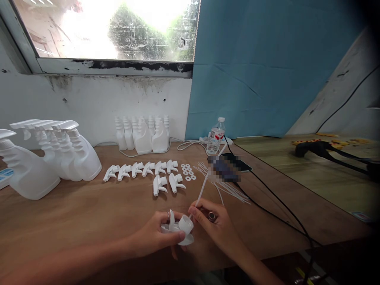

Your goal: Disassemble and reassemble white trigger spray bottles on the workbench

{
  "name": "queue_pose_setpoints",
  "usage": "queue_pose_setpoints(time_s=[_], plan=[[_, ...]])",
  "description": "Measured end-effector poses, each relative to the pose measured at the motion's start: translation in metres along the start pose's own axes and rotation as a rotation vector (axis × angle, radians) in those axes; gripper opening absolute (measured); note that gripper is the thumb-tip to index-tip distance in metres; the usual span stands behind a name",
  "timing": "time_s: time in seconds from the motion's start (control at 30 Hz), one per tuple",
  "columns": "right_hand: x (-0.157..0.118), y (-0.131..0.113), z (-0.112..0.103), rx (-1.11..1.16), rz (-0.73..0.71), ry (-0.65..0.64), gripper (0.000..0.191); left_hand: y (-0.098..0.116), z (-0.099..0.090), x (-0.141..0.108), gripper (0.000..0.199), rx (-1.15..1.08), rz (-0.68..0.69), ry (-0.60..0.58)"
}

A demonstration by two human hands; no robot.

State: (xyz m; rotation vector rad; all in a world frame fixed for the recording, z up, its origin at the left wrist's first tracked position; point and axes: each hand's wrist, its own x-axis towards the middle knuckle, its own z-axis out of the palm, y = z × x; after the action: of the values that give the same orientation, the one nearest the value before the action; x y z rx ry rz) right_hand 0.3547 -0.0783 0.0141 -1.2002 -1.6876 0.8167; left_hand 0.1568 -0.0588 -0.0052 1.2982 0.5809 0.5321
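Observation:
My left hand is closed around a white trigger spray head, whose round collar faces up and to the right. Between thumb and fingers, my right hand pinches a thin white dip tube near its lower end. That end is right at the collar; whether it has entered the opening I cannot tell. Beyond my hands, several more spray heads lie in two rows on the brown table. Small white ring washers sit to their right, beside a loose bunch of dip tubes.
Assembled white spray bottles stand at the left, and bottles without heads line the wall. A clear water bottle, a dark phone and black cables occupy the right side. A white cord runs along the back.

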Motion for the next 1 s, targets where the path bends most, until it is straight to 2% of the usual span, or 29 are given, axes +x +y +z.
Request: queue_pose_setpoints(time_s=[1.0], plan=[[-0.0007, 0.0002, 0.0005, -0.013, 0.013, -0.006, 0.033, 0.0003, 0.0007, -0.0009, 0.050, -0.018, -0.015, 0.003]])
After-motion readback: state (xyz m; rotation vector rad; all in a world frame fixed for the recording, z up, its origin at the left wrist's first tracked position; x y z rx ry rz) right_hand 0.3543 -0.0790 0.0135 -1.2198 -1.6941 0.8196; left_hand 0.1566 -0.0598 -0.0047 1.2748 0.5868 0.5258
